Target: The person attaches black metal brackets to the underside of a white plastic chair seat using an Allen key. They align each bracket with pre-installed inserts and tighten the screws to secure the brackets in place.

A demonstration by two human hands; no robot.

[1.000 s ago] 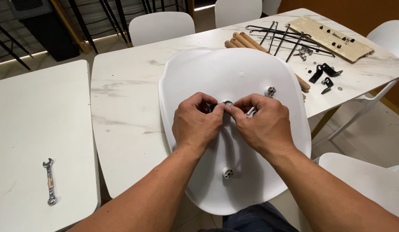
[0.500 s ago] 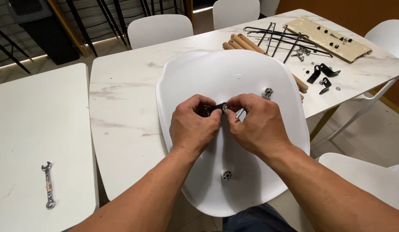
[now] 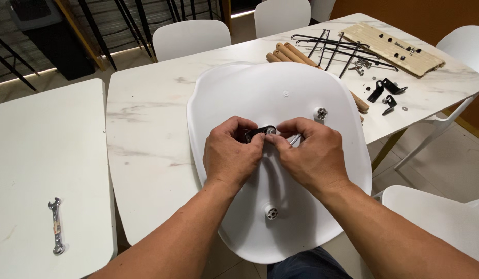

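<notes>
A white plastic chair seat (image 3: 281, 88) lies upside down on the marble table (image 3: 146, 129). At its middle, my left hand (image 3: 232, 155) pinches a small black metal bracket (image 3: 259, 131). My right hand (image 3: 309, 152) meets it from the right, fingertips on a silver bolt (image 3: 271, 130) at the bracket, with a thin metal tool (image 3: 295, 138) showing under its fingers. Two threaded mounting bosses stand out of the seat, one at the far right (image 3: 320, 112) and one near me (image 3: 271, 212).
Wooden legs (image 3: 291, 53), black metal rods (image 3: 327, 46), a wooden board (image 3: 394, 46), loose black brackets (image 3: 384, 92) and bolts lie at the table's far right. A small wrench (image 3: 56, 232) rests on the left table. White chairs stand around.
Both hands stay together at the bracket on the seat's middle, with only slight shifts of the fingers. The view has moved a little.
</notes>
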